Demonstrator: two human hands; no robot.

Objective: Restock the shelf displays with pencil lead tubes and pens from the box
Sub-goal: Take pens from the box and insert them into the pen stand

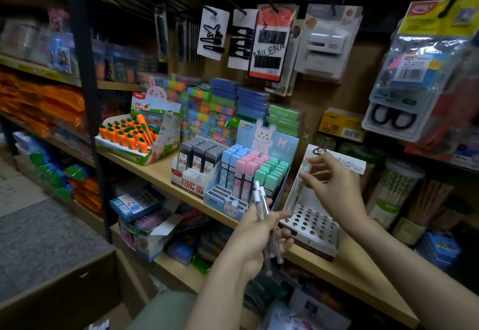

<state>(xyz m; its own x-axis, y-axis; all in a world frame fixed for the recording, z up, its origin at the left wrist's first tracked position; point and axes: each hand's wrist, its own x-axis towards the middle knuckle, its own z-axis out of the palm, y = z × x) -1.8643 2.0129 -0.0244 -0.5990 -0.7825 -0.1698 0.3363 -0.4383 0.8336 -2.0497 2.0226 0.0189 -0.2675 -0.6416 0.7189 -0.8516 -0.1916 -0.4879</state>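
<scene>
My left hand [255, 236] grips a small bunch of clear pens [263, 205] with white caps, held upright in front of the shelf edge. My right hand [330, 187] pinches one clear pen [302, 182] by its top, hanging it tip-down over the white pen display stand [311, 222], whose tray has several round empty holes. Left of the stand sits the bunny-printed display [248, 174] of blue, pink and green pencil lead tubes, and beside that a display of black lead cases [199, 157].
A wooden shelf [344, 270] carries the displays. A carrot-eraser box [134, 135] stands at the left, stacked sticky notes behind. Hair clips, a stapler pack and scissors hang above. An open cardboard box [64, 285] sits at the lower left. Jars of pencils stand to the right.
</scene>
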